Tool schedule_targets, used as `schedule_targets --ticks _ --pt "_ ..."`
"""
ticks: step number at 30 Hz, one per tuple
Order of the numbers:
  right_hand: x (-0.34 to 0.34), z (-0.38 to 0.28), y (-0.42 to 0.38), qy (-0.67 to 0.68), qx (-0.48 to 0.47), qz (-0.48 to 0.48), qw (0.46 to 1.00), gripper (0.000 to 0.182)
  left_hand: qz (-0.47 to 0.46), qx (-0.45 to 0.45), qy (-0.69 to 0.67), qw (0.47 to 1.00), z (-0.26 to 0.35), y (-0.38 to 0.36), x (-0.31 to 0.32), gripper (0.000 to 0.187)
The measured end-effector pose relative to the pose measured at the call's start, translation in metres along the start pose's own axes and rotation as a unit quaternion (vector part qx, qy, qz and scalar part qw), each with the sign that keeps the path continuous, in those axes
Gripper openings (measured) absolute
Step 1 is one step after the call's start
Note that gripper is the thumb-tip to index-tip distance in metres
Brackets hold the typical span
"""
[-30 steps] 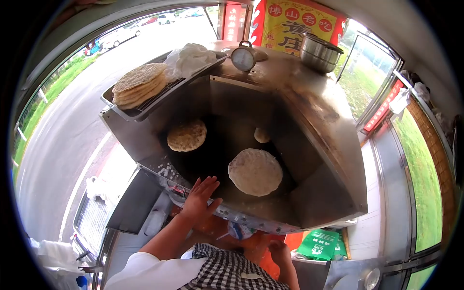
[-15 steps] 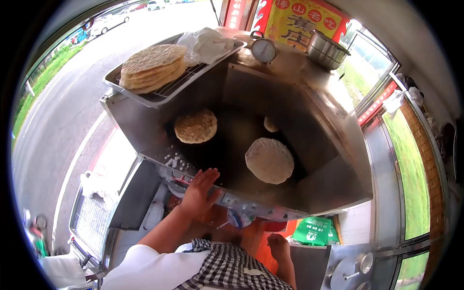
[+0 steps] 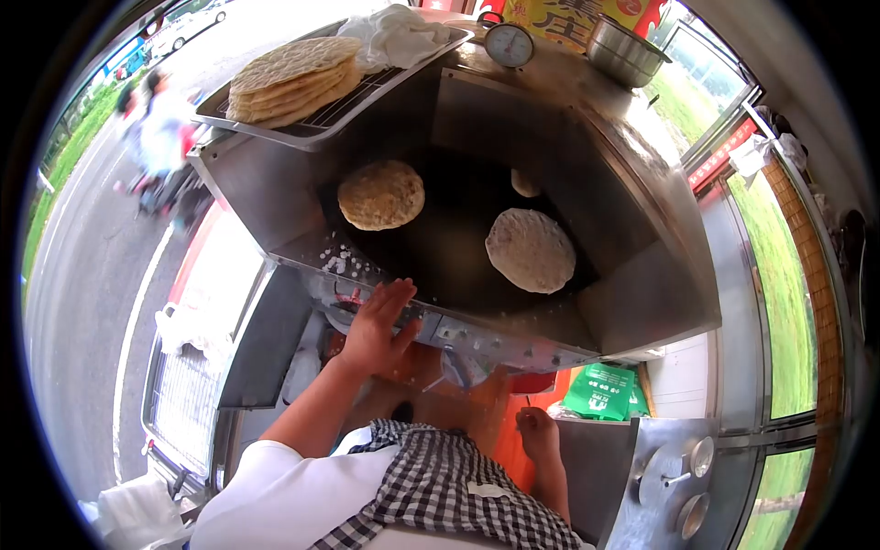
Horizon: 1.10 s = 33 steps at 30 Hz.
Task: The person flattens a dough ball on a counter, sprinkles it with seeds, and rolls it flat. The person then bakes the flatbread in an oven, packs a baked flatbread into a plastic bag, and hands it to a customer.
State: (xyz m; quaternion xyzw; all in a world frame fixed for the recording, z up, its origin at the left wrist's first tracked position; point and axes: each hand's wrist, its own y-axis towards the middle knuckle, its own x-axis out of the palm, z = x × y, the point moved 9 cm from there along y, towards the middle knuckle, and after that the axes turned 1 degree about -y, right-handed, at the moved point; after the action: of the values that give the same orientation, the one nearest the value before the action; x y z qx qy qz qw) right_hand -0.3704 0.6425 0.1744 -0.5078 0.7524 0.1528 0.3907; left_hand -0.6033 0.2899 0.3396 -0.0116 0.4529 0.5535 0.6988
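My left hand (image 3: 376,325) is open, fingers outstretched and palm down, right at the front edge of the griddle (image 3: 440,252). It holds nothing. Beyond it on the dark cooking surface lies a browned round flatbread (image 3: 381,195). A paler, larger flatbread (image 3: 531,251) rests farther right, and behind that sits a small pale lump (image 3: 525,182). Low on the right, beside my checked apron (image 3: 431,486), my right hand (image 3: 538,434) is closed, a thin dark tip showing above its fingers; I cannot tell what that is.
A metal tray (image 3: 316,137) with stacked flatbreads (image 3: 293,81) and a white cloth (image 3: 399,37) stands at the back left. A dial gauge (image 3: 509,45) and a steel pot (image 3: 623,52) are behind the griddle. Green bags (image 3: 600,390) lie at right. A motorbike (image 3: 170,192) passes outside.
My view has tipped downward, so the griddle and breads appear higher in it. A motorbike with riders has come into view on the road. My left hand stays open by the griddle edge.
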Motion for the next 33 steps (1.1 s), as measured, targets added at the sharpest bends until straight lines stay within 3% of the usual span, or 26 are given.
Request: schedule_targets --ticks 8,23,33 --pt "-0.031 0.014 -0.004 0.028 0.020 -0.004 0.999 0.030 0.018 -0.005 -0.016 1.000 0.027 -0.006 0.014 0.059" --pt "-0.067 0.141 -0.045 0.089 0.078 0.013 0.993 0.031 -0.022 0.025 -0.027 0.999 0.112 -0.026 0.090 0.055" --pt "-0.070 0.137 -0.057 0.078 0.067 -0.013 0.995 0.026 -0.012 -0.023 -0.001 1.000 0.121 -0.049 0.082 0.053"
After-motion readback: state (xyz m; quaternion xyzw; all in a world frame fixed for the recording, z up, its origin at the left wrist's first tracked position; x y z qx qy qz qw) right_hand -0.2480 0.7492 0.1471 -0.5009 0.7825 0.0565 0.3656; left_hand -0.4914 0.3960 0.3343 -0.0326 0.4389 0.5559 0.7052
